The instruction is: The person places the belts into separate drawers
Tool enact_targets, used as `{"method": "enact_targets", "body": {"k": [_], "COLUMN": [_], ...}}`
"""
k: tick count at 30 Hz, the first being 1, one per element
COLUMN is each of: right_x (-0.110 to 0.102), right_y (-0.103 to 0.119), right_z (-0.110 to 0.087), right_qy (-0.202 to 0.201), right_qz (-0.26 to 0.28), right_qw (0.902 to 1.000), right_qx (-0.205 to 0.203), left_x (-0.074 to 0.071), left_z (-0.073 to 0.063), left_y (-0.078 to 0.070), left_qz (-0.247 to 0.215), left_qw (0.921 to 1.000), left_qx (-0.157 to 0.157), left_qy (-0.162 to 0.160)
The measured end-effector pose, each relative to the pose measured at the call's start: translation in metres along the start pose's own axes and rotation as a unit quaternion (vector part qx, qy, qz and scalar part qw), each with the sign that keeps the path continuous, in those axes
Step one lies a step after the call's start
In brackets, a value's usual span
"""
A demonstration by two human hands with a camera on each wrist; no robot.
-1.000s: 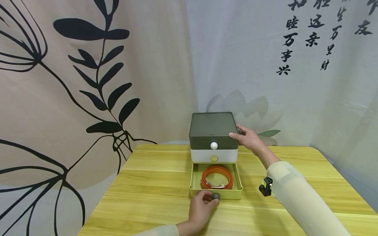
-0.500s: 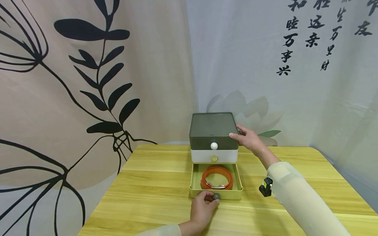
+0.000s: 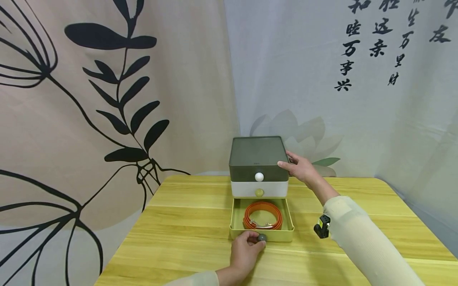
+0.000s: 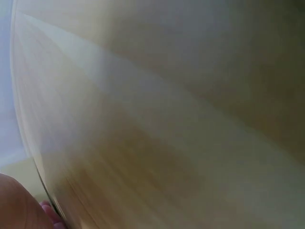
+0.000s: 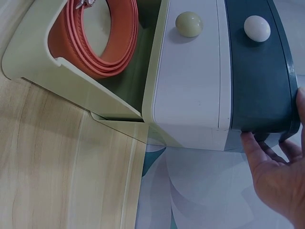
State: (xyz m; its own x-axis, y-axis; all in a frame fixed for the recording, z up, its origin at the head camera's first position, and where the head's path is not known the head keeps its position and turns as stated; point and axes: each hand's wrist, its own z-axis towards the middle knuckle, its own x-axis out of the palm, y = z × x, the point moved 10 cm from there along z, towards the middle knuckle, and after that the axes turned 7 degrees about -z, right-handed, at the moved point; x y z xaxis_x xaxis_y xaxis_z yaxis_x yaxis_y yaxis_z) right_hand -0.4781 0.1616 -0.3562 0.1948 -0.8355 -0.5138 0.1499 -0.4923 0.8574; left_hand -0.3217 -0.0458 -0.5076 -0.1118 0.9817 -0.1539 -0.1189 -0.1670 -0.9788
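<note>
A small stacked drawer box [image 3: 259,153] stands on the table, dark green on top, white in the middle, pale yellow-green below. Its bottom drawer [image 3: 286,236] is pulled out. Inside lies a coiled orange belt [image 3: 262,210] with a metal buckle. My left hand [image 3: 244,252] pinches the drawer's dark grey knob [image 3: 262,237]. Only a bit of that hand shows in the left wrist view's lower corner. At the box's right side, my right hand [image 3: 302,169] rests against the green tier with extended fingers, its thumb at the front corner. The right wrist view shows the fingertips touching it.
The white knob [image 3: 259,176] and the yellow-green knob [image 3: 259,192] belong to the upper two drawers, both closed. A wooden table [image 3: 179,222] carries the box. Behind it hangs a printed cloth [image 3: 200,99]. A small black device [image 3: 323,226] sits on the right sleeve.
</note>
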Motion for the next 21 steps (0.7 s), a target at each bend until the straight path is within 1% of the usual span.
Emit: {"method": "enact_targets", "body": {"k": [3,7,8,14,21], "right_x": [0.0,0.0,0.0,0.0,0.0], "right_y": [0.0,0.0,0.0,0.0,-0.001], "right_z": [0.0,0.0,0.0,0.0,0.001], "right_qy": [0.0,0.0,0.0,0.0,0.002], "right_qz": [0.001,0.003,0.003,0.004,0.001], "right_qw": [1.0,1.0,1.0,1.0,1.0], "right_qx": [0.0,0.001,0.001,0.002,0.003], "left_x": [-0.001,-0.004,-0.004,-0.003,0.0], "left_z": [0.003,0.008,0.009,0.017,0.029], "left_y": [-0.001,-0.002,-0.002,-0.001,-0.002], "left_qz": [-0.002,0.003,0.003,0.002,0.018], "left_qw": [0.9999,0.9996,0.9996,0.9996,0.9992], "left_qx": [0.008,0.011,0.007,0.003,0.012], "left_qy": [-0.01,-0.026,-0.028,-0.027,-0.033]}}
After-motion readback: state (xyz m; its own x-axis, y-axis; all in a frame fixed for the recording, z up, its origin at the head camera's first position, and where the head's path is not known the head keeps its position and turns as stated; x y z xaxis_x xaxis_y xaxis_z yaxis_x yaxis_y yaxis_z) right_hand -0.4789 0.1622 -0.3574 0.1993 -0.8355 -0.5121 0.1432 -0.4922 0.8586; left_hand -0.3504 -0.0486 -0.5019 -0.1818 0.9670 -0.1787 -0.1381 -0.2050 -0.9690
